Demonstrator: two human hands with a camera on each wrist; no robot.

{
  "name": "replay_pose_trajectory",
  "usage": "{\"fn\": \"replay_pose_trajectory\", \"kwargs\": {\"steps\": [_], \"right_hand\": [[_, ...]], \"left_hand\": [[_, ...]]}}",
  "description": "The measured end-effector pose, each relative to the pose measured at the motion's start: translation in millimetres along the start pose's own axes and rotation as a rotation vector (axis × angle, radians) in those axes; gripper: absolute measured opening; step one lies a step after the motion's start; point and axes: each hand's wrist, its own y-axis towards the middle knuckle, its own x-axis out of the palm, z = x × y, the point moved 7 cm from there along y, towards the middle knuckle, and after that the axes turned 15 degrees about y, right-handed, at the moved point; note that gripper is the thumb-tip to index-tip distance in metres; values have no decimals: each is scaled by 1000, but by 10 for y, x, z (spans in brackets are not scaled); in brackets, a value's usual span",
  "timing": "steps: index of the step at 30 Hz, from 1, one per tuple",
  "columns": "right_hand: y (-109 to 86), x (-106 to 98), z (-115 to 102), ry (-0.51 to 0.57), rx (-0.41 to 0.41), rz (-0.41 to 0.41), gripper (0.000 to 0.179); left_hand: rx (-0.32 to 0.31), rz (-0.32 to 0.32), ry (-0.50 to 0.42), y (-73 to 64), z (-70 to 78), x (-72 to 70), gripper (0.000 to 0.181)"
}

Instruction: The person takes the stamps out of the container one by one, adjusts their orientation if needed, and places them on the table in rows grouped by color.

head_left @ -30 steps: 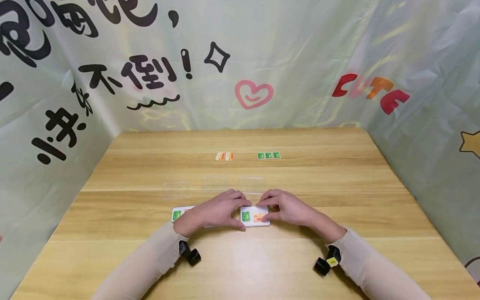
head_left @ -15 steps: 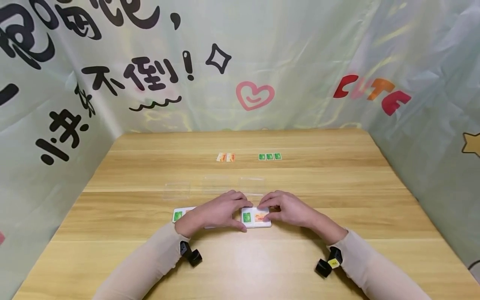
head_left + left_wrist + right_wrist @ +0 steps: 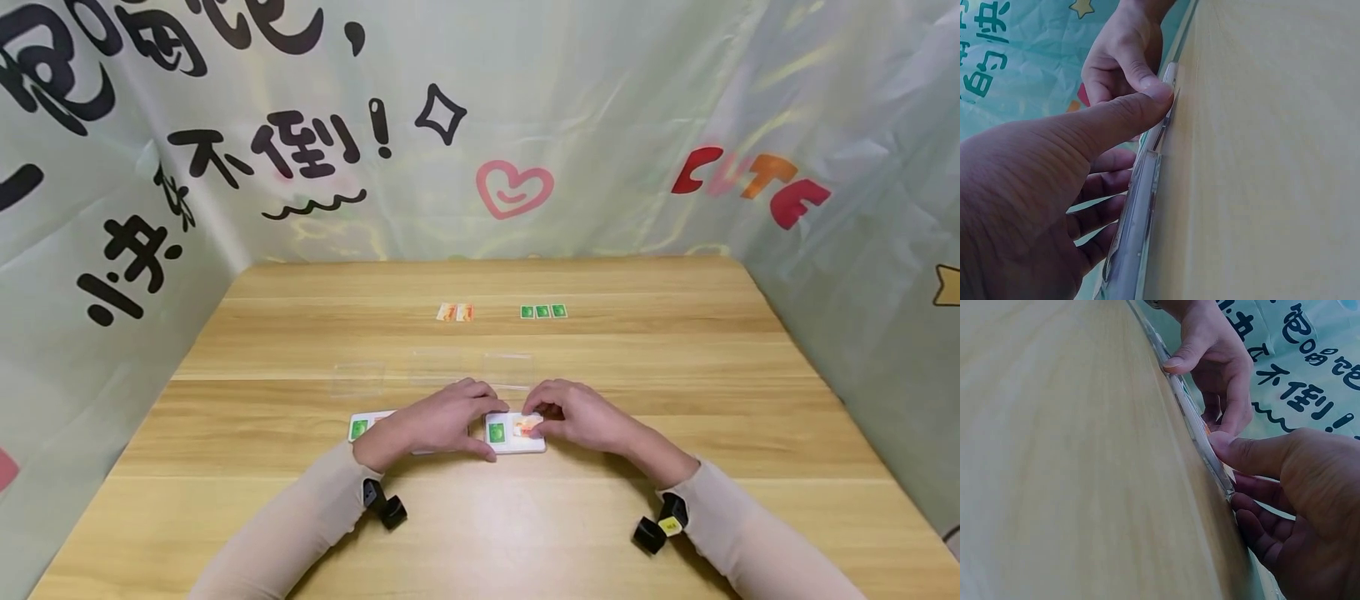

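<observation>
In the head view a shallow white case (image 3: pixel 491 447) lies on the table with a green picture card (image 3: pixel 497 432) at its left. My left hand (image 3: pixel 446 419) grips this case's left end, thumb at the near edge and forefinger at the far edge. My right hand (image 3: pixel 573 414) pinches a small orange-and-white card (image 3: pixel 523 427), tilted over the case's right half. Another white case (image 3: pixel 356 417) with a green card (image 3: pixel 359 428) shows left of my left wrist; that hand hides part of the row. In the left wrist view the left thumb (image 3: pixel 1157 92) presses the case edge.
Behind the hands lie clear plastic lids (image 3: pixel 358 379), (image 3: pixel 510 357) in a row. Farther back are two orange cards (image 3: pixel 465 312) and three green cards (image 3: pixel 543 312). A printed cloth (image 3: pixel 600 108) walls in the wooden table (image 3: pixel 480 533).
The orange card lay flat in the case and now tilts up in my right fingers, which have drawn closer together. My left hand stays on the case. The head view has shifted slightly.
</observation>
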Motion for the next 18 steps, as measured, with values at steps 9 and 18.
{"fn": "replay_pose_trajectory", "kwargs": {"steps": [9, 18], "right_hand": [[5, 4, 15, 30, 14, 7, 20], [8, -13, 14, 28, 26, 19, 22]], "left_hand": [[4, 14, 4, -11, -5, 15, 71], [0, 12, -1, -7, 0, 1, 71]]}}
